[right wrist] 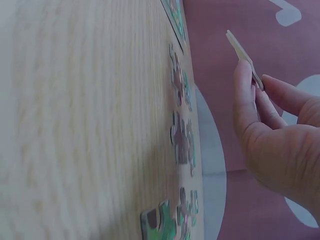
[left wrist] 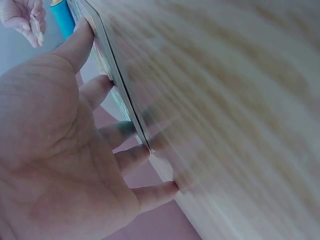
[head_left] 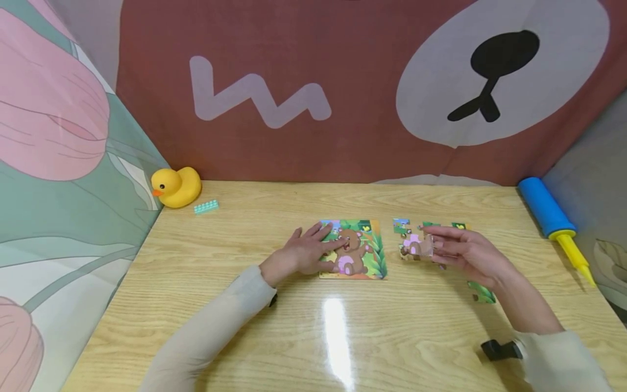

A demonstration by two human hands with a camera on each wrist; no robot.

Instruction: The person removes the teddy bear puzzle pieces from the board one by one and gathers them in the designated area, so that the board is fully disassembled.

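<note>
Now – wooden table [head_left: 196, 305] | bear-print backdrop [head_left: 343, 81] | right hand [head_left: 470, 255] grip pinching puzzle piece [head_left: 424, 246]

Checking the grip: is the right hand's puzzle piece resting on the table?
No, the right hand pinches the puzzle piece in the air, clear of the table.

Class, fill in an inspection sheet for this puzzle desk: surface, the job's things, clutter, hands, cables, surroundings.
Surface: wooden table, glossy, with a glare streak.
Job's things: bear picture board lying flat; loose puzzle pieces to its right; one puzzle piece held above the table.
Clutter: yellow rubber duck, teal toy brick, blue and yellow hand pump.
Hands: left hand rests flat on the board; right hand pinches the piece.
Cables: nothing seen.
Surroundings: brown bear-face cloth behind, floral cloth on the left.
</note>
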